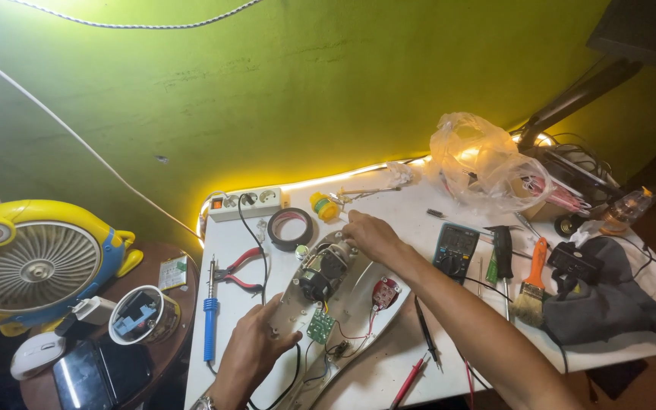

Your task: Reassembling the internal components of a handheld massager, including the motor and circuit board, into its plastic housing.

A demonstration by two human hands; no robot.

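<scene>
**Open appliance shell under both hands on the white tabletop**

Nearest the lens, at the bottom centre of the frame, the left hand (256,351) lies flat with fingers spread, pressing on the lower left edge of the opened appliance shell (358,304); it grips nothing, it only steadies. That shell lies slanted across the middle of the white tabletop (389,364), a long pale plastic housing with its inside showing: a dark motor (322,272) in the upper half, a small green circuit board (320,326) below it, a red round part (385,292) to the right, and thin red and black wires trailing toward the lower end.

Further right and higher, the right hand (372,234) curls over the upper end of the shell, fingertips bent down onto the housing near the motor; whether it pinches a small part there I cannot tell.

By my reading, the work in hand is the inspection or fitting of parts at the motor end. A next move there would call for a steady hold from the left hand and fine fingertip work from the right.

From left to right around it: a yellow fan (36,262) at the left edge, a blue-handled soldering iron (209,311), red-handled pliers (237,269), a roll of black tape (291,228), a multimeter (455,250), a paintbrush (531,285) and a dark cloth (609,304).
</scene>
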